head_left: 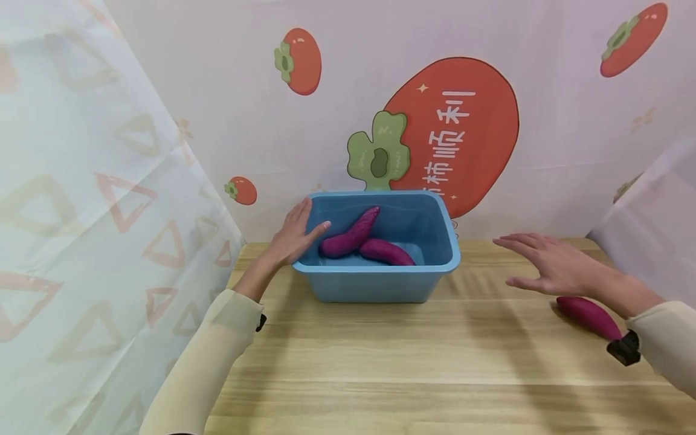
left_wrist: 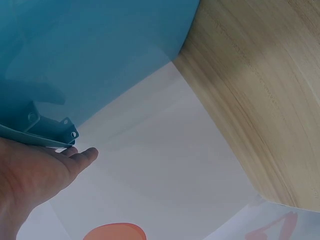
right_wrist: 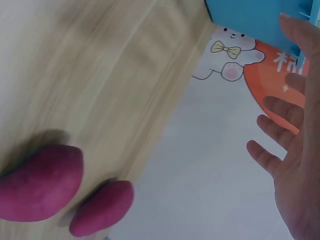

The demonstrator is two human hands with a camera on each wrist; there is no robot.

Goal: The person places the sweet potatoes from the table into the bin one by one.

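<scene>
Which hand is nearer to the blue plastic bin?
The left. The left hand rests on the left rim of the blue plastic bin; the right hand hovers over the table, off to the bin's right and not touching it.

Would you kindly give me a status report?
Left hand touching blue bin; right hand empty. Two purple vegetables inside, two more on table. Nothing seen blocking.

A makeshift booth: printed sheets wall a wood-grain table.

Smooth plastic bin, wood-grained tabletop
</scene>
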